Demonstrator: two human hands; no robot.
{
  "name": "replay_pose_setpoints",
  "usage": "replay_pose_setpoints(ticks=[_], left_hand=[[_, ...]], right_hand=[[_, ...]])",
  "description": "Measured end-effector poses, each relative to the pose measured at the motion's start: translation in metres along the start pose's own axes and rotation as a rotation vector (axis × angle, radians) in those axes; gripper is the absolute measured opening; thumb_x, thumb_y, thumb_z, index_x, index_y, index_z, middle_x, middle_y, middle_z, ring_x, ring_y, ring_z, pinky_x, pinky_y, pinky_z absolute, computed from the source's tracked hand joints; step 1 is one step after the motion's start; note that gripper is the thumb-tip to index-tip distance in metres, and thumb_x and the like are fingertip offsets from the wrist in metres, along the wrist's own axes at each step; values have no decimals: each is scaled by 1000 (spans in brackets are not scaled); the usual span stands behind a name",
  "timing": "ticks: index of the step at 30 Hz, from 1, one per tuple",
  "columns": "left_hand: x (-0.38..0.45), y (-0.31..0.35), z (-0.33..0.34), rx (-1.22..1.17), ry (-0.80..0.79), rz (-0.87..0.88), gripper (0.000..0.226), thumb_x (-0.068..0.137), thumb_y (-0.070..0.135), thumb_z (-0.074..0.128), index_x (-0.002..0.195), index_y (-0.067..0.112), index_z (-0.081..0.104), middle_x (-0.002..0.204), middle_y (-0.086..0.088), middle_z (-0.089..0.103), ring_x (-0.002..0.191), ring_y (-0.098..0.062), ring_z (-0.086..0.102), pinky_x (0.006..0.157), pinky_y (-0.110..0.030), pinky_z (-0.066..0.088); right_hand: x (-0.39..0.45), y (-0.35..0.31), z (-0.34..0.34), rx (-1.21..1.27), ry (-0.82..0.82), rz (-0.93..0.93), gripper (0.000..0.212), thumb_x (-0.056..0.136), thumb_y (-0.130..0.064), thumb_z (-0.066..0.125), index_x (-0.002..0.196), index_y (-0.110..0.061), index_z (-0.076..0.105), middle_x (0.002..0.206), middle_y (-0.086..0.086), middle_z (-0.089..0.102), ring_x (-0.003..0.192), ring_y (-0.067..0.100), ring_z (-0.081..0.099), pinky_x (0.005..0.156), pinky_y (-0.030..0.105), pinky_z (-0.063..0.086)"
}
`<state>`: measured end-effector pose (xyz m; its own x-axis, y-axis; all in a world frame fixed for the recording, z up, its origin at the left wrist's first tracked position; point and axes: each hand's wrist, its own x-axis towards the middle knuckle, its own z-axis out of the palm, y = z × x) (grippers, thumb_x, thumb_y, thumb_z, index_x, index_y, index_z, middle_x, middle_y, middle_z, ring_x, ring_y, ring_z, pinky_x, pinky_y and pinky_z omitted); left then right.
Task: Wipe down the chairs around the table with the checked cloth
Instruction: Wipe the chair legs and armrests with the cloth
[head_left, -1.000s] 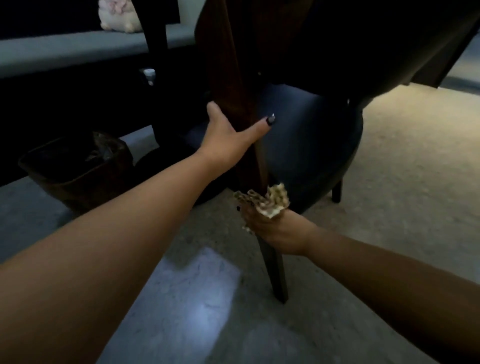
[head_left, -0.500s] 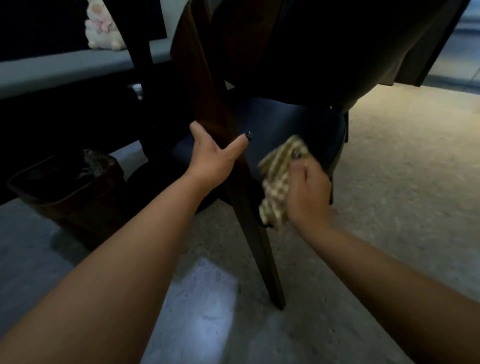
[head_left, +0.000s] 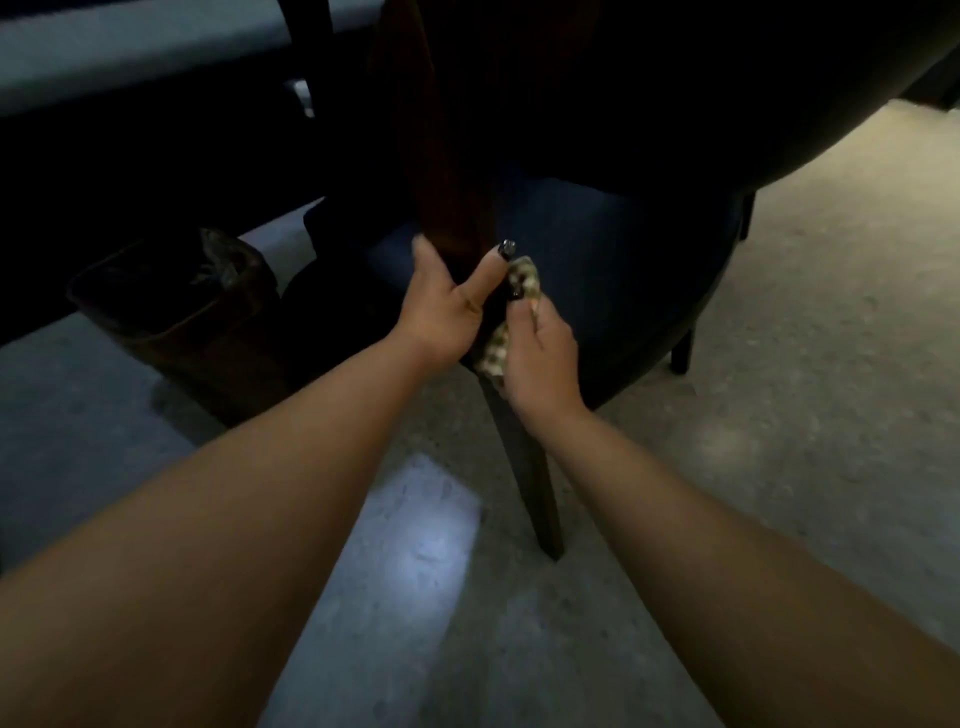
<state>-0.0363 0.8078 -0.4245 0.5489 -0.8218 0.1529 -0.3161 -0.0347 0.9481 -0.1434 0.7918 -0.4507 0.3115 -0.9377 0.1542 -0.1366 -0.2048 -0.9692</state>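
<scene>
Checked cloth (head_left: 511, 317) showed cream and dark olive-brown squares, bunched against the chair leg (head_left: 524, 457), which was very dark brown, nearly black. Above the leg, the chair upright (head_left: 447, 197) read deep reddish brown. Seat cushion (head_left: 613, 270) right of the leg was dark navy. Thumbnail on the left hand (head_left: 441, 317) wore black polish. Left of the leg, a bin (head_left: 176, 322) was dark brown. Floor (head_left: 805, 389) speckled beige-grey, with a pale bluish-white patch below the leg.

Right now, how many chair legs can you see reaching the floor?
2: the front leg just below both hands, and a back leg at right beyond the seat. Others may be hidden in the dark.
</scene>
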Motion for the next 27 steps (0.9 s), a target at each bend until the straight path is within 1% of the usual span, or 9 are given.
replay_pose_setpoints(ticks=[2,3,7,10,13,18,20,23,27], left_hand=[[-5,9,-1,-21,26,-130,41,91,43,62,111,15,39,99,0,58,95,-16,60,85,-32,51],[-9,19,-4,-17,41,-182,41,92,44,60,112,15,41,100,0,59,98,-18,60,86,-34,51],[-27,81,-24,-6,83,-326,53,95,45,54,133,11,41,97,14,53,91,-7,55,82,-24,42],[-49,135,-38,10,58,-394,52,98,28,54,142,9,36,122,0,56,105,-10,53,92,-20,42],[-75,184,-48,15,-20,-437,56,97,8,52,148,11,28,136,-11,51,105,-7,50,82,-10,39],[-98,248,-66,78,-219,-489,55,98,17,52,148,23,29,144,-1,47,123,-9,48,97,-24,41],[-98,273,-67,106,-287,-493,53,98,18,52,147,24,31,146,0,45,131,-14,45,107,-32,39],[-97,311,-56,134,-364,-480,51,98,17,52,146,21,35,148,0,44,134,-14,42,108,-28,36],[-87,355,-17,162,-405,-462,48,99,17,52,145,18,38,148,1,44,135,-11,40,112,-30,34]], right_hand=[[-2,-17,-8,-26,3,73,28,101,-26,38,75,-27,49,72,-5,53,66,6,51,63,27,40],[-4,-29,-14,-15,26,108,29,101,-26,38,74,-27,48,71,-5,52,66,6,50,62,26,38],[-14,-91,-41,85,49,237,29,100,-27,41,73,-26,51,72,-7,54,65,1,51,55,10,39],[-30,-139,-65,170,28,336,28,99,-26,44,75,-22,58,73,-8,61,61,-7,57,52,5,40],[-44,-180,-91,186,-12,450,26,98,-28,46,81,-22,65,78,-12,67,67,-9,62,55,6,44],[-58,-228,-138,146,-61,618,21,99,-32,43,92,-29,63,97,-11,66,90,4,63,72,22,46],[-61,-242,-160,149,-3,646,20,99,-30,42,100,-26,62,92,-14,64,86,1,60,68,18,43],[-61,-262,-196,172,95,670,21,99,-27,44,110,-25,61,87,-15,63,79,-1,60,65,16,43],[-45,-277,-250,229,159,685,17,99,-25,43,96,-28,59,66,-25,64,59,-13,61,48,4,44]])
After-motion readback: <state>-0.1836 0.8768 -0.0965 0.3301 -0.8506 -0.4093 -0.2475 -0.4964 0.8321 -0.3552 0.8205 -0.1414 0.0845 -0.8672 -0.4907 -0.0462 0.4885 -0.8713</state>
